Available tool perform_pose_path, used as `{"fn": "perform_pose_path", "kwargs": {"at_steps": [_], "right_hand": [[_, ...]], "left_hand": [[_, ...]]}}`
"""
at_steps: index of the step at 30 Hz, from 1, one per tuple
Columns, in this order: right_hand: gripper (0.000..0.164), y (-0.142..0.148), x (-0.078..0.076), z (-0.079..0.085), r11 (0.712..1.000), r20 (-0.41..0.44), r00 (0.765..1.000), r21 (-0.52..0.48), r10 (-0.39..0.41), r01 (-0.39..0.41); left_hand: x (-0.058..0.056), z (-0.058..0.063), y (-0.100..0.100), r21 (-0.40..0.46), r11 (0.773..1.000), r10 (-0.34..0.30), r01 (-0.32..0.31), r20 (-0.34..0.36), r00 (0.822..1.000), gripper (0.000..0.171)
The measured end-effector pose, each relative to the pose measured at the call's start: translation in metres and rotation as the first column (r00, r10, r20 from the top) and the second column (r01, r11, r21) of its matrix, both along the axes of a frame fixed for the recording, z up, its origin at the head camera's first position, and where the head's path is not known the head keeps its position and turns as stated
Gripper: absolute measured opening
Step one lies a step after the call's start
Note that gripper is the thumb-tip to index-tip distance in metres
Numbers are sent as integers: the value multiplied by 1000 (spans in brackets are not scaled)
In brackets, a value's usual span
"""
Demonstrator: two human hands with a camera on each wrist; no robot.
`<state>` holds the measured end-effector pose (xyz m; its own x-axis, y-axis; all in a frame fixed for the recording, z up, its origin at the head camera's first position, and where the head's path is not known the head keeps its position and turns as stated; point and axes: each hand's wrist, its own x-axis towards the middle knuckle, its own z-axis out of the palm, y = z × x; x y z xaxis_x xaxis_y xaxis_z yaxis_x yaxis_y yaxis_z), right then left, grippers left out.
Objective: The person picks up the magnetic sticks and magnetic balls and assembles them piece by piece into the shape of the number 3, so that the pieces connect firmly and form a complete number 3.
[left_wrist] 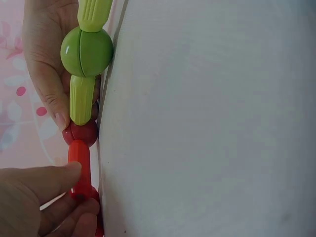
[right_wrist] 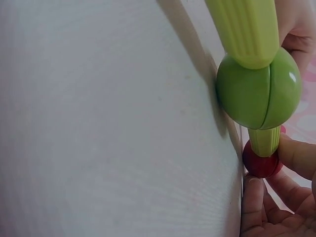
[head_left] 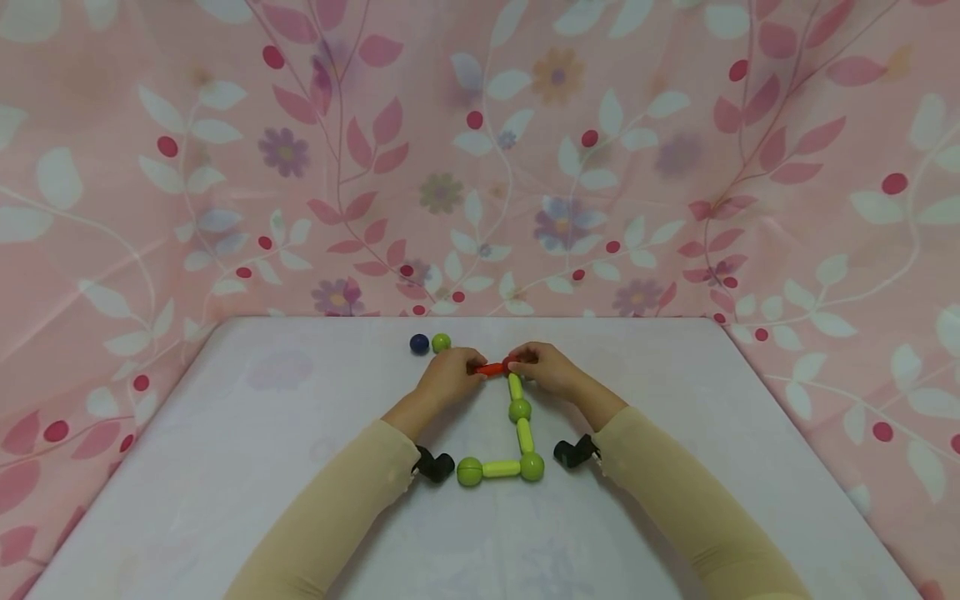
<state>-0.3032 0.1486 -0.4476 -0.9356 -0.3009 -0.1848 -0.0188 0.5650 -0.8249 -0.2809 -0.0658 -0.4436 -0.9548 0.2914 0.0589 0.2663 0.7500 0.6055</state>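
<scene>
My left hand (head_left: 450,375) pinches a red rod (head_left: 491,369) between thumb and fingers. One end of that rod meets a red ball (left_wrist: 81,132), which my right hand (head_left: 553,372) grips. From the red ball a yellow-green rod (head_left: 515,386) runs toward me to a green ball (head_left: 520,410). Another yellow-green rod (head_left: 525,437) leads on to a green corner ball (head_left: 532,467). There the chain turns left along a rod (head_left: 501,469) to a green end ball (head_left: 470,472). Another red piece, mostly hidden, shows beside the left fingers in the left wrist view.
Beyond my left hand, a dark blue ball (head_left: 419,343) and a loose green ball (head_left: 442,342) lie side by side. A pale cloth covers the table (head_left: 225,467). Behind it hangs a pink floral curtain (head_left: 525,167). Black wrist cameras (head_left: 576,452) sit at both cuffs.
</scene>
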Motion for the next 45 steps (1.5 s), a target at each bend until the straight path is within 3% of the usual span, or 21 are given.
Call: {"fn": "perform_pose_path", "kwargs": {"at_steps": [18, 30, 37, 45], "right_hand": [[31, 0, -1, 1, 1000, 18, 1000, 11, -6, 6], [30, 0, 0, 2, 1000, 24, 1000, 9, -8, 7], [30, -1, 0, 2, 1000, 38, 999, 17, -15, 14], [30, -1, 0, 2, 1000, 19, 1000, 13, -11, 11]], "left_hand": [[-6, -6, -3, 95, 993, 72, -73, 17, 997, 16], [0, -4, -9, 126, 988, 88, -89, 14, 996, 18], [2, 0, -23, 139, 982, 123, -124, 16, 992, 17], [-6, 6, -45, 197, 974, 120, -112, -30, 992, 24]]}}
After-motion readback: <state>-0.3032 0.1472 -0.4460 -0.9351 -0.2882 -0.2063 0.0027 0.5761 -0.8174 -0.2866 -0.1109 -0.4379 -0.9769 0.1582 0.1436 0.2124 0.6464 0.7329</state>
